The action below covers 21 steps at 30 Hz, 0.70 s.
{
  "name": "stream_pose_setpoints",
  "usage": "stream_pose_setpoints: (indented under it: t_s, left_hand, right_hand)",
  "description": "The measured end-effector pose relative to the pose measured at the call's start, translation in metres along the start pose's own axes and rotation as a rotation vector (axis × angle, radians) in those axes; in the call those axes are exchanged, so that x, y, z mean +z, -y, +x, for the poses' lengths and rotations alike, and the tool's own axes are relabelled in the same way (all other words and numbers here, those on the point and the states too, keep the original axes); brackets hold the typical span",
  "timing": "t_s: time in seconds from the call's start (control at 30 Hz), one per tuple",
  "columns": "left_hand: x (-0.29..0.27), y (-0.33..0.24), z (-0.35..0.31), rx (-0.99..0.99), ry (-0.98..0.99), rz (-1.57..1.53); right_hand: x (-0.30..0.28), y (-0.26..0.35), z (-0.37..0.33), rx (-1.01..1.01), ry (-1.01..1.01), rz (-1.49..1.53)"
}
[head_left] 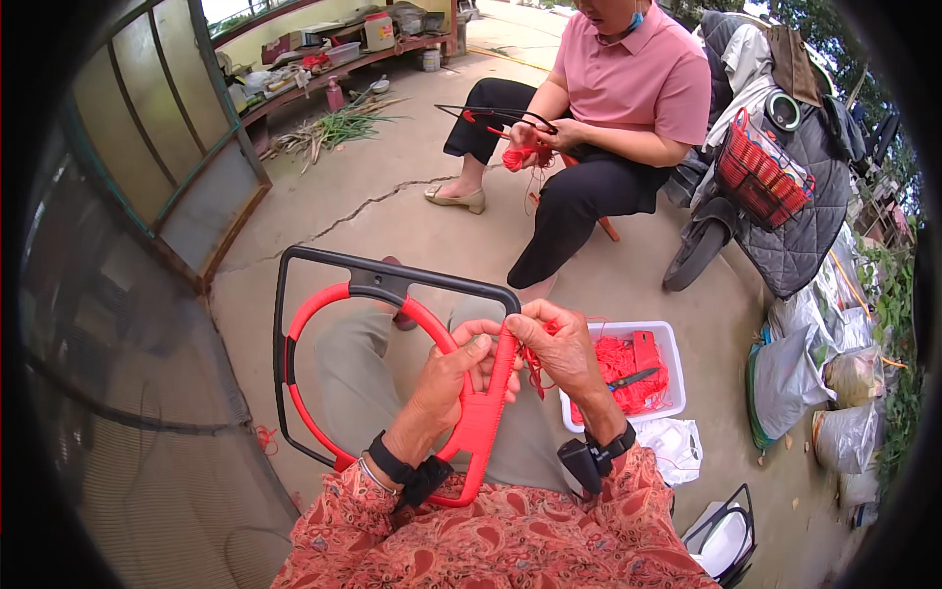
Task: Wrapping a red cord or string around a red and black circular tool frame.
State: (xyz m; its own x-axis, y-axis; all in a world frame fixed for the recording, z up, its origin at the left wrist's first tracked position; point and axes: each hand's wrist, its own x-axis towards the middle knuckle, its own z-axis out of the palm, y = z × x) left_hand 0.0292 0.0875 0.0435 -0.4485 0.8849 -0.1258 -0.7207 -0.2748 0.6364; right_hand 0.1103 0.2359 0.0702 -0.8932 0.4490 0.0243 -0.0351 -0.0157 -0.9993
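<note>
Across my lap lies a black rectangular frame with an inner ring. Red cord is wrapped tightly along its right side and over much of the ring. My left hand reaches through the frame and grips the wrapped side bar, with fingers curled behind it. At the frame's upper right corner, my right hand is closed on a small bundle of loose red cord, thumb and forefinger against the bar. The fingertips under the bar are partly hidden.
Right of my knees stands a white plastic bin holding red cord and a dark tool. Opposite sits a person working red cord on a similar black frame. A draped bike and sacks line the right; a screen door stands left.
</note>
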Motion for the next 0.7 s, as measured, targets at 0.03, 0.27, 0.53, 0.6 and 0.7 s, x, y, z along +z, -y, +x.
stream_pose_setpoints:
  t_s: [0.03, 0.27, 0.53, 0.6, 0.7]
  left_hand:
    - [0.002, 0.000, -0.002, 0.010, -0.006, 0.008]
    - [-0.001, 0.000, -0.011, 0.040, -0.037, 0.009]
    - [-0.018, 0.013, -0.002, -0.084, -0.081, -0.012]
    - [-0.022, 0.012, 0.002, -0.084, -0.079, -0.020]
    - [-0.024, 0.011, 0.003, -0.097, -0.094, -0.013]
  right_hand:
    - [0.002, 0.005, -0.001, 0.016, 0.016, 0.050]
    - [0.008, -0.003, -0.005, 0.087, 0.057, 0.115]
    - [0.003, -0.037, -0.001, 0.167, 0.035, 0.162]
    - [0.004, -0.042, 0.003, 0.162, 0.036, 0.227]
    - [0.002, -0.033, 0.006, 0.215, 0.035, 0.215]
